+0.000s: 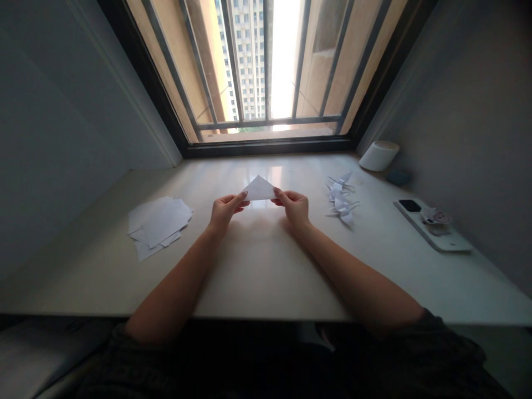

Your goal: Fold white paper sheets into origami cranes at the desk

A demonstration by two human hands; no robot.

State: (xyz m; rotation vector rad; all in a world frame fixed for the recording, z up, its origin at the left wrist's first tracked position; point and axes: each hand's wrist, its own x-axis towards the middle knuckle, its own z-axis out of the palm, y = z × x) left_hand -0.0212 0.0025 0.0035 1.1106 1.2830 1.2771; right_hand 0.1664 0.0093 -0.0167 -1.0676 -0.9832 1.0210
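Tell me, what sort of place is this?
Probably a window-side nook in a home: a barred window facing a high-rise building, and a white tabletop running up to it.

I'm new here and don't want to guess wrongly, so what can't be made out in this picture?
All in the head view:
Underside of the paper: faces away; thumbs of the left hand and right hand cover its held corners.
Sheet count in the pile: upper sheets cover lower ones.
Folds of the cranes: too small, overlapping.
Part of the phone: under the ornament.
Top of the building: cut off by the upper edge.
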